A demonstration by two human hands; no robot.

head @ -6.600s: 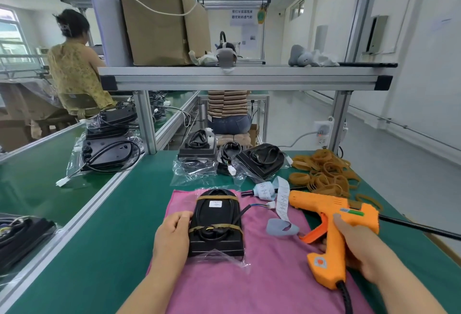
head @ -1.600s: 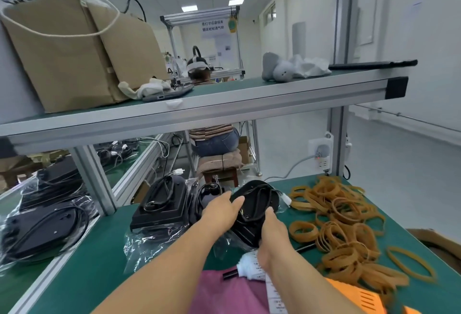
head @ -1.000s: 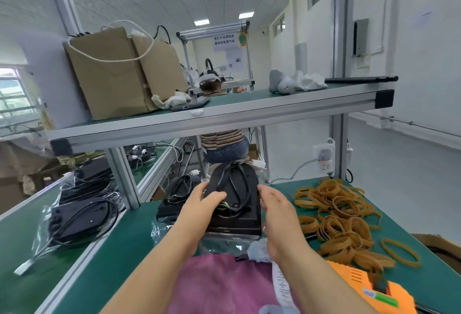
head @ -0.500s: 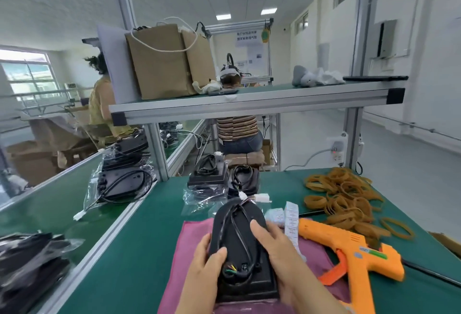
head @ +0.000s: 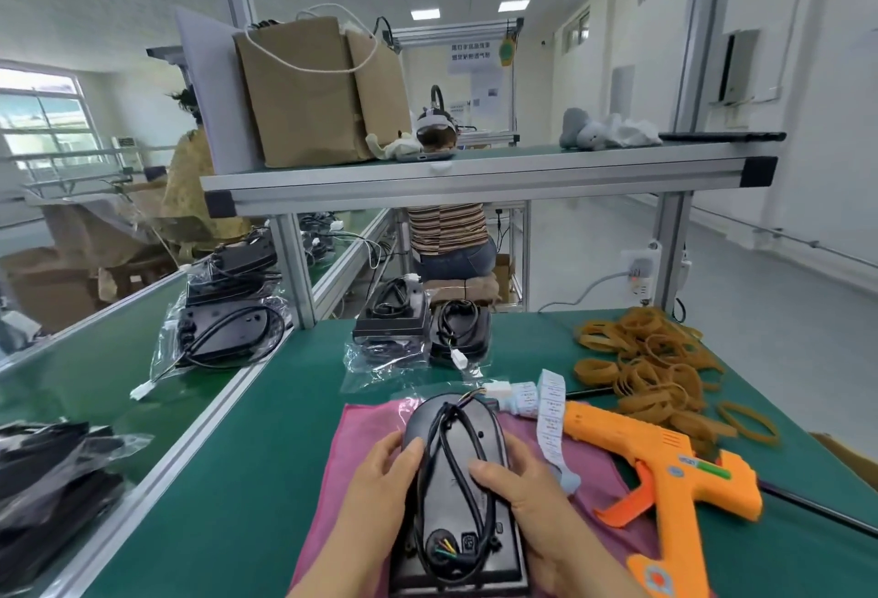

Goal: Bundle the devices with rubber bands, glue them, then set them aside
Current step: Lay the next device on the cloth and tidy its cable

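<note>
A black device (head: pixel 456 483) with its cable looped on top lies lengthwise on the pink cloth (head: pixel 589 469) near the table's front edge. My left hand (head: pixel 380 488) grips its left side. My right hand (head: pixel 518 493) holds its right side, with the thumb over the cable. The orange glue gun (head: pixel 665 469) lies on the table just right of the cloth. A heap of tan rubber bands (head: pixel 651 364) sits at the back right. Two more bagged black devices (head: pixel 418 326) stand behind the cloth.
A strip of white labels (head: pixel 548 407) and a small bottle lie beside the device's far end. Bagged devices (head: pixel 223 331) rest on the left conveyor belt. An aluminium shelf (head: pixel 475 179) with paper bags spans overhead. People sit at benches beyond. A power strip (head: pixel 639 272) hangs on the right post.
Both hands lifted a new black device from the back of the table and brought it down onto the pink cloth. The earlier banded device is gone from the cloth.
</note>
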